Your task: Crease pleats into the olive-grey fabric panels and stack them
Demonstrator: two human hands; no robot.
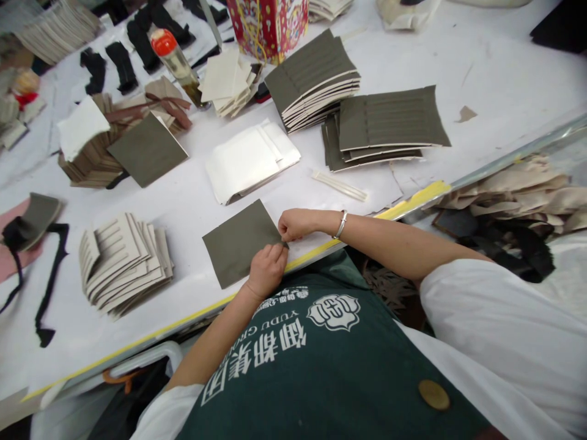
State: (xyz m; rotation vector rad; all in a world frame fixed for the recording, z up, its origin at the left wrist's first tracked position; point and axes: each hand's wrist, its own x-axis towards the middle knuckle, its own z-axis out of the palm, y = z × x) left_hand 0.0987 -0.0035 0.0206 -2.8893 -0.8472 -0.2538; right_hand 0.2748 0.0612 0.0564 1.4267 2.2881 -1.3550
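A flat, dark olive panel point(236, 244), perhaps leather or fabric, lies near the table's front edge. My left hand point(267, 270) is closed at its right front corner, the fingertips pinching the edge. Right beside it, my right hand point(296, 224) is curled into a closed shape at the panel's right edge; its fingertips are hidden, and what it pinches is too small to make out. A silver bangle point(340, 225) sits on my right wrist. To the left stands a fanned pile of cream slotted pieces point(126, 263).
Behind the panel lie a white stack point(250, 160), a thin white strip bundle point(339, 185) and two olive piles point(314, 79) point(389, 119). A red-capped bottle point(177, 61) and patterned red bag point(270, 27) stand farther back. Yellow tape point(415, 200) lines the table edge.
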